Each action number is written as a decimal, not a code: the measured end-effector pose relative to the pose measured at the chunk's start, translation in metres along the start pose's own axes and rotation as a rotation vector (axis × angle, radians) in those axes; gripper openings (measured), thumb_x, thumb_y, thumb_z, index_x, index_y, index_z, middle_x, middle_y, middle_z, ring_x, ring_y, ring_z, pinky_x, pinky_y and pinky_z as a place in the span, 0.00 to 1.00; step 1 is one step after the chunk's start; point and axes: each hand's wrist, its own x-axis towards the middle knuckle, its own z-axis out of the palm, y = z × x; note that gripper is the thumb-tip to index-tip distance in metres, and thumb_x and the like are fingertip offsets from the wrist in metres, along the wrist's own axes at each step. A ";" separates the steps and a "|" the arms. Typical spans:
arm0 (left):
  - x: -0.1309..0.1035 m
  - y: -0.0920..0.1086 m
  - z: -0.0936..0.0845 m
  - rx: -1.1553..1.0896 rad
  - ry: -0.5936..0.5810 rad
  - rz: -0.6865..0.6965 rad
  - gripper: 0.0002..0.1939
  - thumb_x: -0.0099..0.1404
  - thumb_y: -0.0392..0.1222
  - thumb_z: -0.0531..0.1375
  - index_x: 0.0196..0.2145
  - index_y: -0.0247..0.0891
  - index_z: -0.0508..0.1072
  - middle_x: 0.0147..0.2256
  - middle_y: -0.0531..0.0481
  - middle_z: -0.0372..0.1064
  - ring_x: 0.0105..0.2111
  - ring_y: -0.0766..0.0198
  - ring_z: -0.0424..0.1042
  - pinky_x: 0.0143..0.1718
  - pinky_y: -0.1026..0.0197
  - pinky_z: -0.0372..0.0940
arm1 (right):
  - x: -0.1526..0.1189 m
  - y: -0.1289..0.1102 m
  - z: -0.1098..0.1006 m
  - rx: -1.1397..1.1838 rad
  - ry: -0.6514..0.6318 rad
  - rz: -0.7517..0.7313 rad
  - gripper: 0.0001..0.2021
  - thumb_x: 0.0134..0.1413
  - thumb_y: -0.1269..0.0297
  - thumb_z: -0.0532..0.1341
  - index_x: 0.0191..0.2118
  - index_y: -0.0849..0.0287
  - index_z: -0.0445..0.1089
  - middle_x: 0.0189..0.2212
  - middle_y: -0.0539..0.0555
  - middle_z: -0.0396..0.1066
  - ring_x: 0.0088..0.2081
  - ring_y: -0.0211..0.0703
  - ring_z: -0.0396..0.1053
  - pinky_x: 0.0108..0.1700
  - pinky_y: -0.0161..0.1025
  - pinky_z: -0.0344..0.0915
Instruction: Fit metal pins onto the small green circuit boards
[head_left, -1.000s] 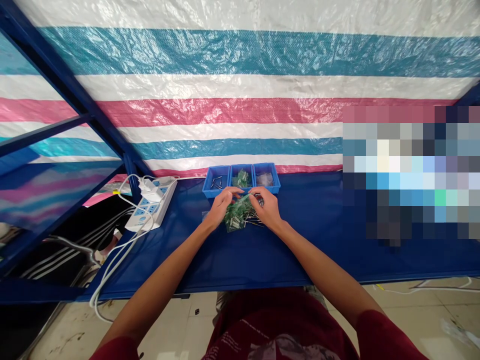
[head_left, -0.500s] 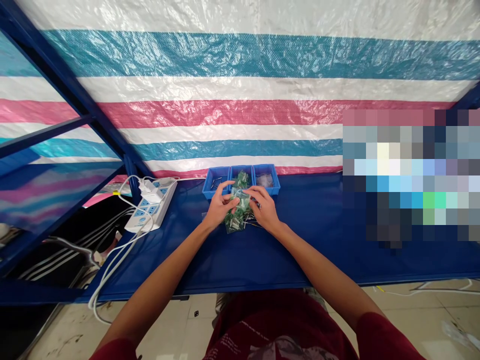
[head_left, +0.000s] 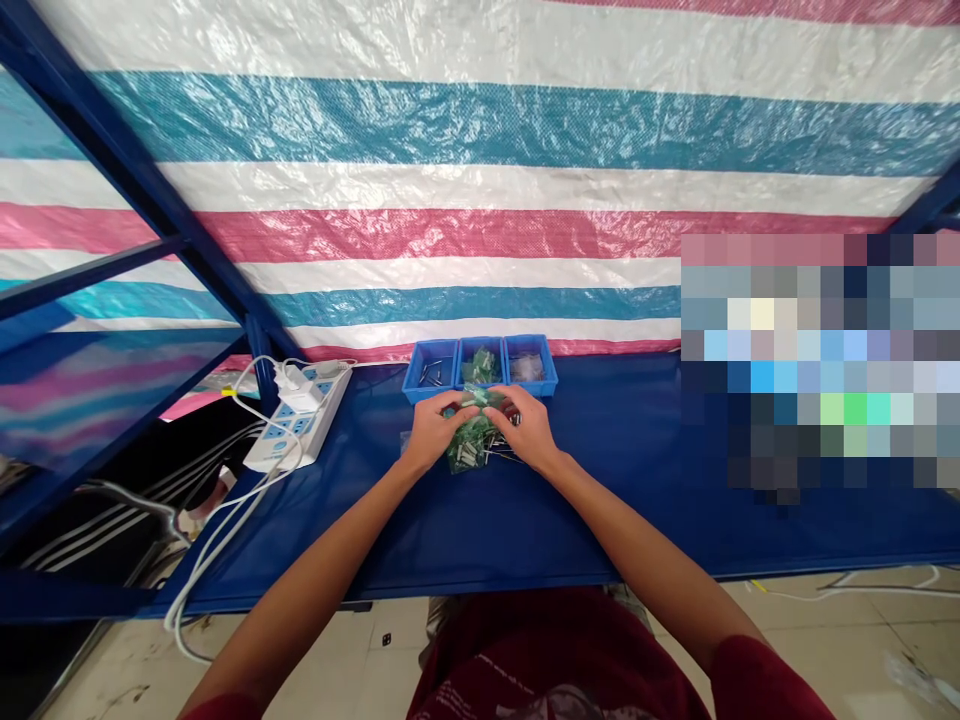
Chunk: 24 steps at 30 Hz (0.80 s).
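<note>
Between my two hands is a small clear green-tinted plastic bag (head_left: 480, 397), held near its upper part. My left hand (head_left: 437, 430) pinches its left side with thumb and fingers, while my right hand (head_left: 526, 428) grips the right side the same way. Just below, another greenish bag (head_left: 468, 455) with small pale metal pieces in it lies on the blue table (head_left: 480, 540). Loose thin metal pieces (head_left: 504, 447) are scattered beside that bag, partly covered by my right hand.
Behind my hands stand three joined blue bins: the left bin (head_left: 433, 372) with a few thin metal pieces, the middle bin (head_left: 481, 362) with green bags, the right bin (head_left: 529, 367) with clear bags. A white power strip (head_left: 304, 420) with cables lies to the left.
My fingers have shifted so that both thumbs now meet near the middle of the bag, and its top is bunched between them. The view has tilted slightly upward.
</note>
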 end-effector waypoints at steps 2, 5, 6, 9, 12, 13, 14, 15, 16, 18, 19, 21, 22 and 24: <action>0.001 0.000 0.000 -0.134 0.050 -0.089 0.19 0.54 0.53 0.68 0.36 0.35 0.74 0.25 0.52 0.68 0.25 0.65 0.67 0.29 0.63 0.63 | -0.001 0.000 0.000 0.000 -0.045 0.013 0.18 0.62 0.53 0.55 0.52 0.55 0.68 0.36 0.55 0.73 0.29 0.40 0.69 0.32 0.37 0.69; 0.003 0.001 -0.001 -0.307 0.023 -0.200 0.27 0.52 0.50 0.70 0.47 0.38 0.70 0.20 0.59 0.63 0.19 0.69 0.63 0.24 0.67 0.60 | -0.001 0.001 -0.001 -0.008 -0.037 0.004 0.20 0.67 0.59 0.47 0.61 0.53 0.61 0.42 0.57 0.71 0.32 0.40 0.70 0.35 0.38 0.70; 0.003 0.001 -0.001 -0.348 -0.002 -0.224 0.27 0.51 0.50 0.70 0.46 0.39 0.70 0.19 0.60 0.63 0.18 0.70 0.62 0.23 0.67 0.59 | -0.001 0.002 -0.001 -0.020 -0.028 -0.011 0.20 0.68 0.61 0.45 0.61 0.53 0.60 0.45 0.58 0.70 0.34 0.41 0.70 0.36 0.38 0.70; 0.005 0.002 0.000 -0.419 -0.039 -0.254 0.19 0.53 0.54 0.68 0.36 0.36 0.73 0.22 0.55 0.67 0.21 0.69 0.64 0.25 0.65 0.61 | 0.001 0.004 -0.001 -0.076 -0.007 -0.046 0.17 0.66 0.61 0.48 0.52 0.55 0.69 0.50 0.60 0.66 0.40 0.44 0.70 0.38 0.40 0.70; 0.006 0.002 0.000 -0.392 -0.054 -0.213 0.22 0.60 0.60 0.61 0.32 0.35 0.75 0.25 0.50 0.69 0.26 0.66 0.67 0.30 0.62 0.63 | 0.003 0.006 -0.001 -0.076 0.025 -0.011 0.13 0.63 0.58 0.53 0.39 0.57 0.73 0.47 0.60 0.68 0.41 0.45 0.70 0.38 0.39 0.69; 0.006 0.002 0.000 -0.339 -0.058 -0.187 0.23 0.60 0.60 0.60 0.32 0.35 0.76 0.26 0.49 0.69 0.27 0.65 0.67 0.31 0.62 0.63 | 0.003 0.006 -0.001 -0.057 0.030 0.017 0.13 0.63 0.57 0.54 0.37 0.57 0.72 0.43 0.59 0.70 0.40 0.45 0.71 0.38 0.39 0.69; 0.006 0.002 -0.001 -0.267 -0.058 -0.160 0.22 0.60 0.60 0.61 0.30 0.35 0.76 0.26 0.50 0.68 0.27 0.65 0.66 0.31 0.62 0.63 | 0.003 0.006 -0.002 -0.031 0.026 0.051 0.13 0.63 0.56 0.54 0.37 0.57 0.72 0.37 0.57 0.72 0.37 0.44 0.71 0.38 0.39 0.69; 0.006 0.003 -0.001 -0.191 -0.054 -0.137 0.21 0.58 0.58 0.63 0.27 0.35 0.75 0.26 0.50 0.68 0.28 0.65 0.66 0.32 0.62 0.62 | 0.003 0.006 -0.002 0.001 0.016 0.089 0.13 0.62 0.56 0.54 0.37 0.57 0.71 0.31 0.55 0.72 0.33 0.43 0.72 0.36 0.39 0.68; 0.006 0.003 -0.002 -0.130 -0.049 -0.123 0.19 0.57 0.56 0.65 0.25 0.35 0.74 0.26 0.51 0.67 0.28 0.65 0.65 0.31 0.63 0.62 | 0.003 0.005 -0.002 0.039 0.002 0.130 0.13 0.62 0.55 0.54 0.36 0.57 0.71 0.26 0.52 0.71 0.29 0.42 0.71 0.34 0.38 0.67; 0.005 0.003 -0.002 -0.106 -0.070 -0.148 0.18 0.55 0.55 0.66 0.24 0.35 0.72 0.26 0.51 0.67 0.28 0.65 0.65 0.30 0.63 0.61 | 0.002 0.003 -0.002 0.143 -0.030 0.215 0.13 0.60 0.53 0.56 0.35 0.57 0.70 0.20 0.49 0.69 0.23 0.40 0.68 0.29 0.37 0.66; 0.005 0.003 -0.002 -0.137 -0.103 -0.184 0.18 0.55 0.55 0.66 0.25 0.35 0.72 0.26 0.51 0.68 0.27 0.65 0.66 0.30 0.63 0.62 | 0.003 0.003 -0.002 0.205 -0.041 0.252 0.13 0.58 0.52 0.57 0.34 0.57 0.70 0.20 0.48 0.68 0.21 0.39 0.67 0.28 0.36 0.65; 0.005 0.002 0.000 -0.242 -0.157 -0.271 0.18 0.55 0.55 0.66 0.26 0.35 0.72 0.22 0.52 0.68 0.24 0.65 0.67 0.27 0.63 0.62 | 0.004 0.001 -0.002 0.318 -0.030 0.319 0.15 0.57 0.50 0.58 0.33 0.57 0.70 0.19 0.48 0.68 0.19 0.37 0.65 0.25 0.35 0.63; 0.005 0.002 0.001 -0.296 -0.157 -0.310 0.18 0.55 0.54 0.66 0.27 0.35 0.71 0.21 0.52 0.68 0.21 0.65 0.67 0.26 0.63 0.62 | 0.005 0.001 -0.003 0.355 -0.003 0.349 0.16 0.57 0.49 0.57 0.33 0.58 0.70 0.19 0.48 0.67 0.18 0.36 0.63 0.23 0.34 0.61; 0.007 0.000 0.005 -0.383 -0.085 -0.363 0.18 0.53 0.54 0.67 0.27 0.35 0.70 0.19 0.53 0.68 0.19 0.66 0.67 0.22 0.64 0.61 | 0.007 0.001 -0.004 0.380 0.081 0.392 0.17 0.58 0.48 0.56 0.35 0.58 0.70 0.17 0.46 0.65 0.17 0.35 0.60 0.22 0.33 0.59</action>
